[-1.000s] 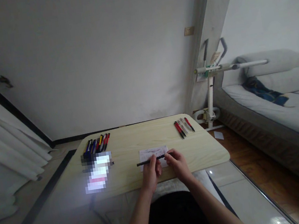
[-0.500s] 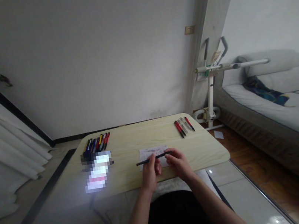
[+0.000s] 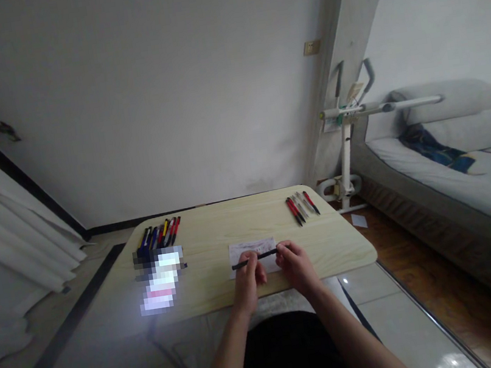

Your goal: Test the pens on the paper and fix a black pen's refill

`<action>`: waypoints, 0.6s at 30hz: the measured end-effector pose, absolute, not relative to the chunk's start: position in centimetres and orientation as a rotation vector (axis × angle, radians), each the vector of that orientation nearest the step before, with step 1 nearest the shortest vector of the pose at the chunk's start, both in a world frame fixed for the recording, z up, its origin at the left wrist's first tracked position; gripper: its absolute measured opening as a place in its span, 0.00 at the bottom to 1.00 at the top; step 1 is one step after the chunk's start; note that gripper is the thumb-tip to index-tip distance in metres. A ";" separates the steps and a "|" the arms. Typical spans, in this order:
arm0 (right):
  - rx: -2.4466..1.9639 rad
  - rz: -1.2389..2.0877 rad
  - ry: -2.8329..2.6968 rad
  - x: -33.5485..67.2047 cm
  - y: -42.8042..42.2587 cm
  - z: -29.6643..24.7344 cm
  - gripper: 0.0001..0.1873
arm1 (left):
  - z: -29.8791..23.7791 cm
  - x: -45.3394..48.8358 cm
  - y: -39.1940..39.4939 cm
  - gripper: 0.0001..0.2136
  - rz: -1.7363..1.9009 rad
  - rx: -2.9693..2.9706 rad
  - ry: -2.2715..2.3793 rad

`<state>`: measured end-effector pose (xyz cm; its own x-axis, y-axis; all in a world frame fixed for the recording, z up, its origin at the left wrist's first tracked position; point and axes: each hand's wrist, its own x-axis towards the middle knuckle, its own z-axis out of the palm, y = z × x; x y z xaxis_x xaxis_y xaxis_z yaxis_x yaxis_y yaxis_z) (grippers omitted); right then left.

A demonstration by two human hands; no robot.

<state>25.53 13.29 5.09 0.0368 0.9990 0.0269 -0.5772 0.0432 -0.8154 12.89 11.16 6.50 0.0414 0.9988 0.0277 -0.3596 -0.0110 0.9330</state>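
Note:
A slim dark pen (image 3: 267, 254) is held level across both hands, above a printed sheet of paper (image 3: 255, 246) on the table. My left hand (image 3: 247, 282) pinches it between thumb and fingers left of its middle, and the pen's left end pokes out past the thumb. At the other end, the fingertips of my right hand (image 3: 296, 266) close on the pen, hiding that tip. Both hands partly cover the paper.
On the pale wooden table (image 3: 215, 228), several mixed pens (image 3: 160, 233) lie at the back left, and red and clear pens (image 3: 302, 207) at the back right. A bright, pixelated patch (image 3: 162, 279) covers something at left. A grey sofa (image 3: 458, 189) stands right.
The pen has shifted right, so less of it shows beyond my left thumb. My right fingertips now cover its right end.

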 end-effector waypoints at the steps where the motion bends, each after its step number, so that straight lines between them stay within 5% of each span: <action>1: -0.710 1.400 -0.715 25.6 13.4 5.1 0.07 | 6.7 12.8 11.2 0.12 1.381 0.917 0.873; 6: -0.662 1.431 -0.624 25.7 13.5 5.2 0.07 | 7.1 10.9 11.4 0.12 1.460 0.976 0.991; 13: -0.683 1.405 -0.647 25.6 13.4 5.6 0.07 | 7.9 9.3 11.5 0.08 1.206 2.053 1.314; 18: -0.701 1.406 -0.660 25.6 13.4 5.6 0.08 | 8.1 10.0 11.5 0.09 1.100 2.302 1.375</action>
<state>25.64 13.36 5.64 0.0589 0.9983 -0.0003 -0.6372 0.0373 -0.7698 9.97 11.47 8.12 0.2725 0.8339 0.4800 0.6514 -0.5270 0.5458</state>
